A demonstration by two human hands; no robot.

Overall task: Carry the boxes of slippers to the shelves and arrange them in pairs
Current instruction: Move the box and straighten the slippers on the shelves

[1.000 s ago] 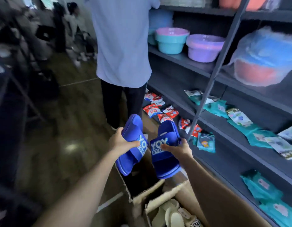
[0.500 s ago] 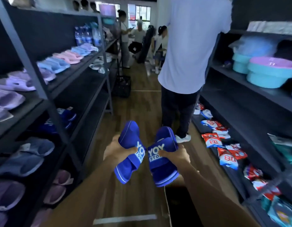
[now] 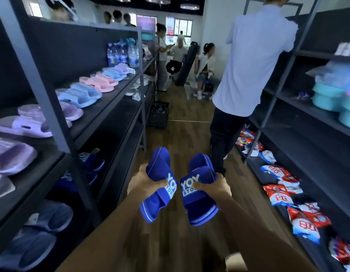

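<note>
My left hand [image 3: 143, 185] curled around 1 blue slipper [image 3: 160, 170] and my right hand [image 3: 216, 189] around its mate [image 3: 198, 201], both held mid-aisle, near the left shelves [image 3: 115, 101]. The person [image 3: 248, 75] standing just ahead could get bumped, jarring a slipper from my grip.

Pretty clearly a shop aisle we're looking down here. Dark metal left shelves [image 3: 117, 97] are carrying slippers [image 3: 100, 83] sitting in colour-matched pairs, with water bottles [image 3: 123, 55] standing further back. The right shelves [image 3: 311, 160] are holding red-and-white packets [image 3: 278, 191] down low and stacked plastic basins [image 3: 327, 97] higher up. A person in a light shirt [image 3: 254, 61] is reaching into them, and more people [image 3: 206, 63] are hanging around at the back.
</note>
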